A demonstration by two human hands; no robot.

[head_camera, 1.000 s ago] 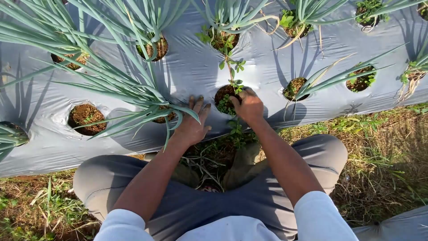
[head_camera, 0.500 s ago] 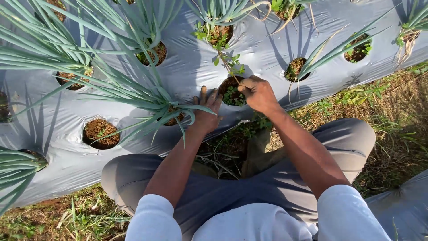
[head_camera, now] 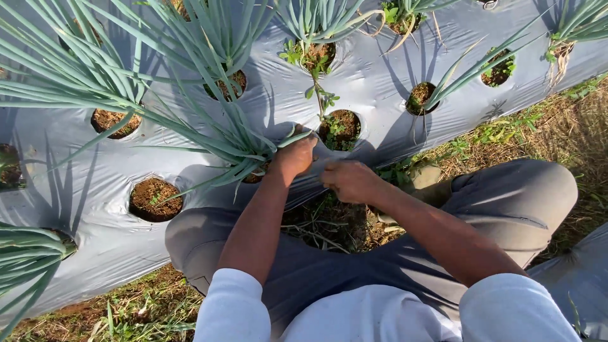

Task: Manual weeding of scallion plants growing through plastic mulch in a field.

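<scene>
Weedy planting hole (head_camera: 340, 128) beyond left hand (head_camera: 294, 157)

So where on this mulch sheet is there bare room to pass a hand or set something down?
Bare silver plastic mulch lies between the weedy soil hole and the hole with one leaning onion plant, and again around the empty soil hole. It is crowded where the left hand meets the onion clump; the right hand is beside it.

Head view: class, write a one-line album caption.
Both hands, left and right, work beside a weedy planting hole in silver mulch sheet.
</scene>
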